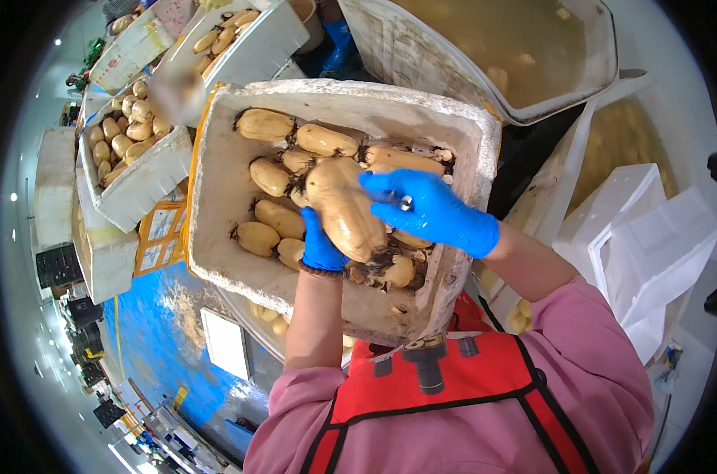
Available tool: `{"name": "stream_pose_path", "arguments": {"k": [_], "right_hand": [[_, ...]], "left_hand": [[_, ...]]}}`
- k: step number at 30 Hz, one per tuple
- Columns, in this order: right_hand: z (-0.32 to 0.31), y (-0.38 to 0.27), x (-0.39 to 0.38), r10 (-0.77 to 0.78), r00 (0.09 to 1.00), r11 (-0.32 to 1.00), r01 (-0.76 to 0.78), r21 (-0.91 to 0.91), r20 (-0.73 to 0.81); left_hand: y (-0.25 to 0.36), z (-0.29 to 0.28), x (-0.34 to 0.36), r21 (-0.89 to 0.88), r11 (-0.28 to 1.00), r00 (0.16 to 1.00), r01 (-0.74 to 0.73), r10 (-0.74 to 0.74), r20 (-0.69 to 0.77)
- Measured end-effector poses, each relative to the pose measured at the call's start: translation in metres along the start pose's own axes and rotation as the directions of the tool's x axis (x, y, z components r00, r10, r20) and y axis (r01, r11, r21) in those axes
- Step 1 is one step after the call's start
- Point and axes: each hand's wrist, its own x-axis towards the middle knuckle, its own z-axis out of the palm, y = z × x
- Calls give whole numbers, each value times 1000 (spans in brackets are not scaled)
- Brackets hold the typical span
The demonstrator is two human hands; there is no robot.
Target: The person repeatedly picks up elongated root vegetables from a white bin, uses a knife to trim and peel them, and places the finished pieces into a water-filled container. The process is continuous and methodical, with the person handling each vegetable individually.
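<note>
A large pale-tan lotus root (347, 209) is held at a tilt over the foam box (220, 213). My left hand (323, 243), in a blue glove, is closed on its lower left side. At its right side is my right hand (433, 209), also blue-gloved, with fingers curled and their tips near the root. A small tool with a round metal end (407, 203) shows in the right hand; the rest is hidden by the fingers. Several other lotus roots (279, 217) with dark, hairy joints lie in the box.
Beyond the box stands a white tub of murky water (524, 110). Another foam box (141, 209) piled with lotus roots (129, 130) is at the left. White foam pieces (635, 237) lean at the right. A white board (225, 344) lies over the blue floor (149, 332).
</note>
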Motion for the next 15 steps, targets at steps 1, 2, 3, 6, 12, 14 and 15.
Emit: {"name": "stream_pose_path", "arguments": {"k": [1,2,3,6,12,14,15], "right_hand": [[5,3,0,-54,998,984,56,-171,16],[8,4,2,-106,994,936,113,-335,40],[8,1,4,-131,990,900,141,-413,53],[16,-9,4,-179,978,775,205,-598,104],[45,-27,-9,-84,977,661,201,-723,195],[51,-29,-12,-24,982,633,160,-757,187],[52,-30,-14,5,983,618,141,-774,183]], "left_hand": [[1,-7,-10,102,995,1000,-5,7,-27],[2,-12,-19,202,979,998,-5,17,-55],[5,-15,-25,235,971,999,-34,40,-21],[12,-24,-44,359,928,995,-96,92,28],[14,-25,-81,652,744,986,-146,166,31],[17,-15,-89,651,749,988,-127,153,16],[17,-11,-92,668,733,987,-129,157,18]]}}
